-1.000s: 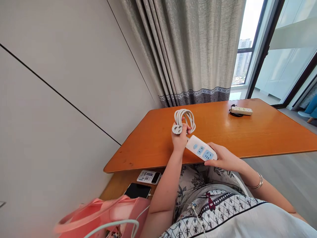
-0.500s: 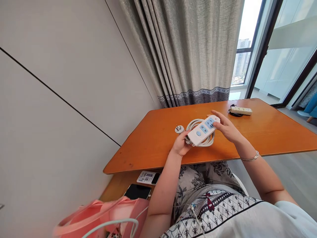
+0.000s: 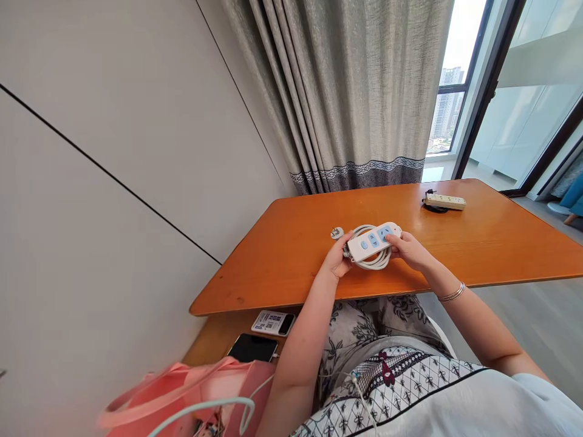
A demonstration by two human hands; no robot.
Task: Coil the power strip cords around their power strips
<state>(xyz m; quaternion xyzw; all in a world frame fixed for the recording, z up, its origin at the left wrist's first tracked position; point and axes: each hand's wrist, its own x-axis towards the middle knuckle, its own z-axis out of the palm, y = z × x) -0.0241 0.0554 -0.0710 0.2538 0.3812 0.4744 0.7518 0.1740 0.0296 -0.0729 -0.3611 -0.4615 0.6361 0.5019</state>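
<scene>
Between both hands is a white power strip [image 3: 368,244] with blue socket faces, its coiled white cord [image 3: 379,262] bunched beneath it. My left hand [image 3: 338,256] grips the strip's left end, where the cord comes out. On the other end my right hand [image 3: 409,249] is closed, thumb on top beside a socket and fingers underneath. The cord's white plug [image 3: 337,233] sticks out just past my left fingers, prongs showing. Whether the coil rests on the orange-brown table [image 3: 273,261] I cannot tell.
A second, cream power strip [image 3: 445,201] with a black cord lies at the table's far right. Lower left, below the tabletop, are a black phone [image 3: 252,348], a white device with a printed label [image 3: 272,323] and a pink bag [image 3: 182,394]. A curtain [image 3: 364,91] hangs behind the table.
My right fingers, lifted and spread before, have closed around the strip's right end. The strip is a little lower and flatter, and the plug has shifted slightly right.
</scene>
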